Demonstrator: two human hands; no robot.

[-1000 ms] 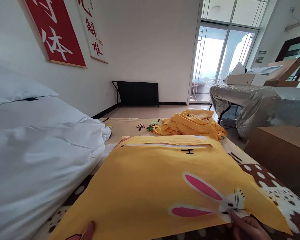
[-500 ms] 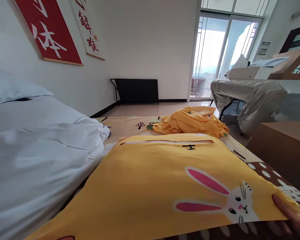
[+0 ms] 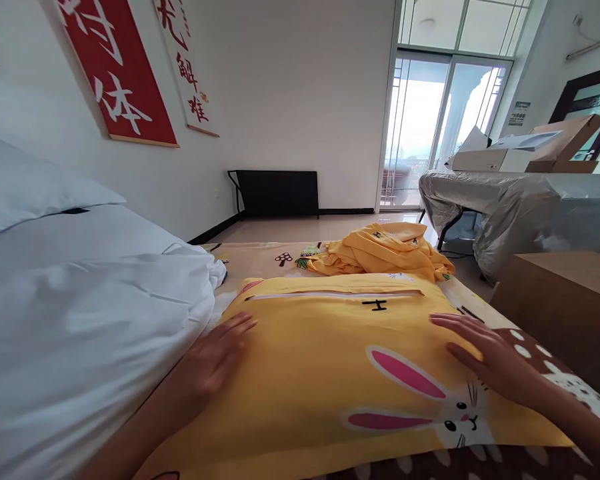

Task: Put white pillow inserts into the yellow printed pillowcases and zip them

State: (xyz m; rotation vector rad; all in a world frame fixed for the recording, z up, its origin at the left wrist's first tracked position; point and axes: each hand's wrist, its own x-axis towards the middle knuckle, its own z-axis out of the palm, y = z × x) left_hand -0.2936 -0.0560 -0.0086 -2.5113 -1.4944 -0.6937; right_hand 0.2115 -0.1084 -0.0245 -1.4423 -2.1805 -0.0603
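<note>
A yellow pillow (image 3: 300,360) printed with a white rabbit and an "H" lies flat in front of me, a long zipper (image 3: 335,295) running along its far side. At its left edge is my left hand (image 3: 219,360), fingers stretched forward and a little blurred. Over the right side of the pillow, above the rabbit, my right hand (image 3: 485,353) is open with its thumb apart. Neither hand grips anything. Whether the palms press on the cloth or hover just over it, I cannot tell.
Crumpled yellow bedding (image 3: 385,248) lies beyond the pillow on a patterned blanket (image 3: 255,257). White bedding (image 3: 130,320) is heaped at the left. On the right stand a cardboard box (image 3: 565,313) and a plastic-covered table (image 3: 510,193) with boxes. A black folded frame (image 3: 280,193) leans against the wall.
My right hand has let go of the pillow's near right edge and moved forward onto its right side. My left hand has come into view at the left edge. The view has tilted up slightly.
</note>
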